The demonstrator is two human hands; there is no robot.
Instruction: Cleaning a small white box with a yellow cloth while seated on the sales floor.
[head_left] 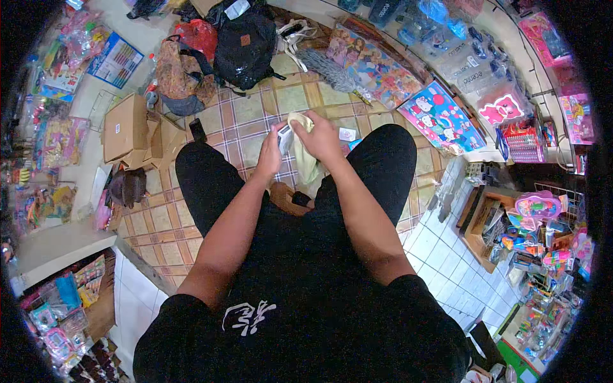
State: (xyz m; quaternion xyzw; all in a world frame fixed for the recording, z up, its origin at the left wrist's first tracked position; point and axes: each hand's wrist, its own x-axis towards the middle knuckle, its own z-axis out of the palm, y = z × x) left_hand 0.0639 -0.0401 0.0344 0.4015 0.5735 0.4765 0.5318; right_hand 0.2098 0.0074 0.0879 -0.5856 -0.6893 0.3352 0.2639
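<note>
Between the knees, my left hand (269, 155) grips a small white and grey object (284, 140), whose kind I cannot tell. My right hand (322, 138) pinches a pale yellow cloth (305, 160) against the top of that object. The cloth's loose end hangs down towards the lap. Just right of my right hand, a small white card or packet (347, 134) lies on the checked floor covering (250, 125), with a blue item (354, 144) partly hidden by the knee.
A black backpack (244, 45), a patterned bag (182, 72) and a grey feather duster (330, 69) lie ahead. Cardboard boxes (125, 127) stand at the left. Hello Kitty sheets (440, 117) lean at the right, near a wooden drawer (481, 225). Shelves of packaged toys (541, 206) line the sides.
</note>
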